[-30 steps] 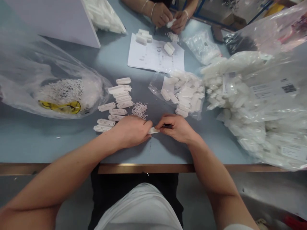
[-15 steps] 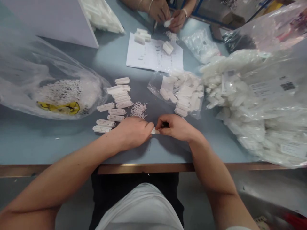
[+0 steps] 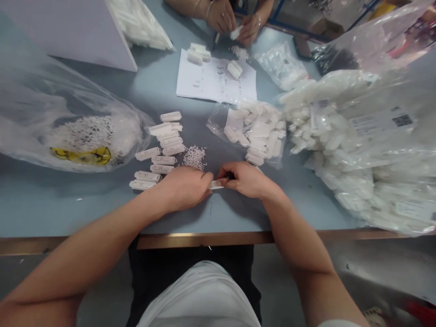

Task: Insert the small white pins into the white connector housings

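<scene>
Front edge: a brown edge strip point(image 3: 204, 239) borders the blue-grey tabletop point(image 3: 109, 218), on the person's side.
Left hand: the person's left hand point(image 3: 187, 187) grasps the left end of a slim white plastic strip with a row of holes point(image 3: 215, 185).
Right hand: the person's right hand point(image 3: 243, 179) has its thumb and fingers drawn together against the strip's right end; I cannot tell whether they pinch the strip or something tiny on it.
Strip: held between both hands, midway along the front edge and a little in from it.
Loose bit: a tiny white piece point(image 3: 79, 199) lies well left of the hands, near the front edge.
Finished-looking rows: oblong white plastic blocks with rows of holes point(image 3: 163, 160) lie in a loose column beyond the left forearm.
Pin heap: small white pins point(image 3: 194, 157) are scattered just beyond the left hand, beside the blocks.
Left edge: a large clear plastic bag with yellow print point(image 3: 131, 129) holds many small white pieces.
Middle: a clear bag of white plastic blocks point(image 3: 264, 129) lies beyond the right hand.
Right edge: bulky clear bags of white parts point(image 3: 368, 150) cover that side to the front right corner.
Paper: a white printed sheet point(image 3: 185, 86) carries white blocks point(image 3: 235, 69) towards the far edge.
Far edge: a co-worker's two hands point(image 3: 250, 29) hold a small white piece point(image 3: 236, 32).
Far left corner: a pale flat panel point(image 3: 85, 27) stands before a bag of white pieces point(image 3: 143, 27).
</scene>
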`<state>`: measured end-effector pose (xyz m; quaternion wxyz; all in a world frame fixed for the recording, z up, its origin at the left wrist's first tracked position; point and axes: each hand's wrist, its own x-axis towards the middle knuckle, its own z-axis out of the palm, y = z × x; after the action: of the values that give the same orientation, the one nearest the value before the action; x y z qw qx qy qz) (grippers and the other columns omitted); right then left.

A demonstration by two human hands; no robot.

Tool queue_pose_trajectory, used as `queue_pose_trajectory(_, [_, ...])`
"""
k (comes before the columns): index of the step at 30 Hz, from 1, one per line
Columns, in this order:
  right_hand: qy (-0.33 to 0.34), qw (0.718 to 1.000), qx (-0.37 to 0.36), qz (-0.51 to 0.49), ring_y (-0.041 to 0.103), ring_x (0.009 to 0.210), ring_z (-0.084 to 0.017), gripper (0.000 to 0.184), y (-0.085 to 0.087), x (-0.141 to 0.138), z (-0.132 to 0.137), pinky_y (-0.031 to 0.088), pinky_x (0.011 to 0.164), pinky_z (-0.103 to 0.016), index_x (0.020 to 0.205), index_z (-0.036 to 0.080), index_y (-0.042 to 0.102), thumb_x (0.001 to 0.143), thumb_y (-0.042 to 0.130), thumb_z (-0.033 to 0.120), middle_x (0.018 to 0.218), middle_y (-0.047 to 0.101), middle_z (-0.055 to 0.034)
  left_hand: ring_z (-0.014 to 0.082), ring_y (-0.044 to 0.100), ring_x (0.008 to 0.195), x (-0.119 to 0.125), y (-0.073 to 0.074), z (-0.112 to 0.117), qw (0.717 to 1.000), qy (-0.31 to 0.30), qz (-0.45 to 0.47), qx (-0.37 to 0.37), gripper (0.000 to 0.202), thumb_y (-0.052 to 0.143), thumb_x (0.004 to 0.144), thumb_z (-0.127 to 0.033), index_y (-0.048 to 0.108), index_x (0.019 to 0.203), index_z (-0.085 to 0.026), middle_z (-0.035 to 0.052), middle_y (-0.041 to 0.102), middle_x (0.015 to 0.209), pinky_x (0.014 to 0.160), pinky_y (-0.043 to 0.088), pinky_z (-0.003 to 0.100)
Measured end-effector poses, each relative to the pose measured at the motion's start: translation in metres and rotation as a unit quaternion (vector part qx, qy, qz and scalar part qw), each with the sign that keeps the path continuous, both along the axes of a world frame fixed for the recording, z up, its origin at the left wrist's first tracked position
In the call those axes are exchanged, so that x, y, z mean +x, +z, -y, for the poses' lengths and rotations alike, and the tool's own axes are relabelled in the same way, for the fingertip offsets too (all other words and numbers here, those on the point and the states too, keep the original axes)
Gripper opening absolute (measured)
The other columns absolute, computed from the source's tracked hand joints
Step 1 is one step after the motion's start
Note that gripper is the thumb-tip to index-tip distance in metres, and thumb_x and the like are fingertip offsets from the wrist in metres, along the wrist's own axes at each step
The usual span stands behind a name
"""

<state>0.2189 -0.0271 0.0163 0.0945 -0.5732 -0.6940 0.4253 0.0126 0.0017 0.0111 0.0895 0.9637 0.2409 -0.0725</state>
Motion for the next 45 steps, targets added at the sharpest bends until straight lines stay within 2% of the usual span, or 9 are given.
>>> queue_pose_trajectory(4, [-0.014,1.0,0.013,-0.023,0.053,0.064,-0.012,0.019,-0.003,0.001,-0.001,0.035,0.058,-0.025,0.08,0.019,0.065,0.082,0.063,0.038,0.072,0.064,0.0016,0.0283,0.067,0.075,-0.003,0.007,-0.003,1.0,0.003,-0.021,-0.015,0.026,0.05,0.091,-0.039,0.06,0.091,-0.015,0.0093,0.068,0.078,0.063,0.048,0.036])
queue_pose_trajectory(6, [-0.038,0.996,0.07,-0.046,0.055,0.069,-0.013,0.018,-0.007,0.0,-0.001,0.038,0.063,-0.025,0.085,0.02,0.066,0.084,0.061,0.037,0.076,0.065,0.0005,0.0281,0.067,0.074,-0.007,0.011,-0.007,0.999,0.002,-0.039,-0.03,0.025,0.051,0.089,-0.04,0.06,0.091,-0.016,0.0087,0.069,0.078,0.061,0.046,0.035])
queue_pose_trajectory(9, [-0.04,0.982,0.184,-0.033,0.059,0.08,-0.014,0.012,-0.016,-0.006,-0.005,0.042,0.073,-0.026,0.092,0.02,0.067,0.085,0.057,0.022,0.09,0.067,-0.0022,0.0274,0.067,0.069,-0.012,0.016,-0.011,0.997,0.003,-0.066,-0.051,0.026,0.05,0.089,-0.041,0.06,0.09,-0.018,0.0079,0.069,0.076,0.056,0.043,0.033])
queue_pose_trajectory(12, [-0.021,0.974,0.225,0.031,0.06,0.085,-0.015,0.019,-0.025,-0.017,-0.01,0.042,0.076,-0.026,0.093,0.021,0.068,0.083,0.054,0.012,0.095,0.066,-0.0034,0.0269,0.066,0.065,-0.013,0.017,-0.012,0.995,0.003,-0.075,-0.059,0.026,0.05,0.088,-0.042,0.06,0.09,-0.019,0.0075,0.069,0.074,0.053,0.041,0.033])
queue_pose_trajectory(16, [0.006,0.965,0.24,0.108,0.058,0.095,-0.018,0.017,-0.03,-0.03,-0.014,0.041,0.075,-0.027,0.093,0.022,0.066,0.087,0.053,0.014,0.097,0.066,-0.0032,0.0268,0.066,0.065,-0.012,0.016,-0.012,0.995,0.003,-0.074,-0.062,0.027,0.049,0.088,-0.043,0.06,0.09,-0.019,0.008,0.069,0.075,0.054,0.041,0.033])
queue_pose_trajectory(22, [0.029,0.943,0.249,0.217,0.055,0.093,-0.022,0.021,-0.027,-0.034,-0.012,0.039,0.071,-0.031,0.096,0.015,0.063,0.092,0.042,0.014,0.1,0.062,-0.0112,0.0266,0.066,0.068,-0.011,0.016,-0.014,0.994,0.008,-0.078,-0.073,0.029,0.047,0.087,-0.045,0.061,0.089,-0.019,0.008,0.07,0.077,0.057,0.042,0.033])
queue_pose_trajectory(31, [0.031,0.967,0.245,0.061,0.051,0.086,-0.018,0.012,-0.017,0.004,0.003,0.04,0.076,-0.03,0.093,0.018,0.054,0.091,0.043,0.015,0.091,0.056,-0.0064,0.0248,0.066,0.076,-0.006,0.005,-0.01,0.997,0.043,-0.023,-0.056,0.028,0.048,0.089,-0.045,0.059,0.093,-0.019,0.0073,0.07,0.085,0.061,0.043,0.031])
queue_pose_trajectory(36, [0.064,0.978,0.2,0.002,0.053,0.085,-0.016,0.013,-0.009,0.005,0.011,0.041,0.074,-0.027,0.092,0.02,0.056,0.09,0.044,0.014,0.09,0.058,-0.0044,0.0235,0.066,0.076,-0.005,0.005,-0.008,0.996,0.056,-0.033,-0.063,0.029,0.049,0.089,-0.046,0.059,0.095,-0.019,0.0074,0.07,0.085,0.063,0.043,0.03])
queue_pose_trajectory(45, [0.075,0.978,0.196,-0.013,0.055,0.084,-0.015,0.021,-0.013,0.007,0.01,0.041,0.074,-0.025,0.091,0.02,0.059,0.083,0.046,0.006,0.088,0.061,-0.0029,0.0254,0.067,0.077,-0.004,0.003,-0.008,0.997,0.054,-0.038,-0.049,0.034,0.047,0.09,-0.049,0.06,0.095,-0.018,0.0079,0.07,0.084,0.062,0.044,0.031])
